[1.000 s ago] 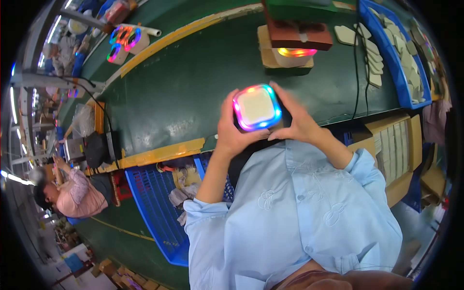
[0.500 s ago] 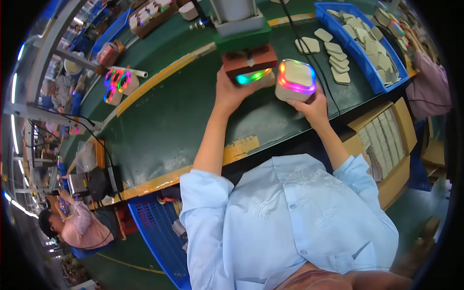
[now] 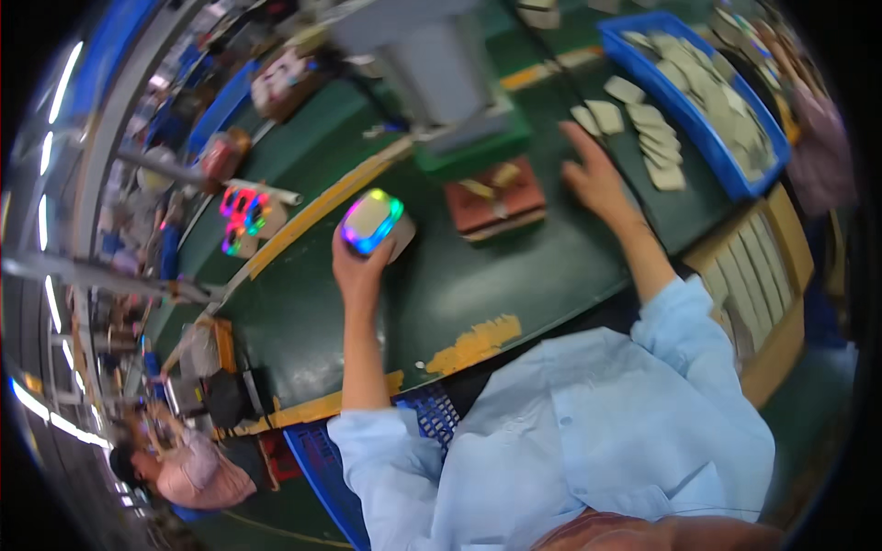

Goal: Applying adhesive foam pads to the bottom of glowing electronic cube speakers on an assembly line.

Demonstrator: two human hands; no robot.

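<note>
My left hand [image 3: 361,266] grips a cream box-shaped device [image 3: 401,241] with rounded corners, left of the press. Its top carries a pale panel ringed by glowing coloured light. My right hand [image 3: 602,188] is open and holds nothing, fingers stretched toward loose cream rounded panels [image 3: 604,118]. More such panels lie in an overlapping row [image 3: 654,138] just right of it. Between my hands stands a press with a grey body [image 3: 432,78], a green plate [image 3: 473,147] and a reddish-brown block [image 3: 496,197]. No glowing device shows under the block.
A blue bin [image 3: 735,188] full of cream panels stands at the far right. Below it sits a cardboard carton [image 3: 781,294] of packed pale pieces. Several lit devices [image 3: 246,219] cluster at the left. A dark cable [image 3: 570,78] crosses the green bench [image 3: 303,326]. Another person [image 3: 197,473] sits at lower left.
My left hand has drawn away from the press to the left with a lit device. My right hand no longer holds a device and is open near the panels. The view has shifted.
</note>
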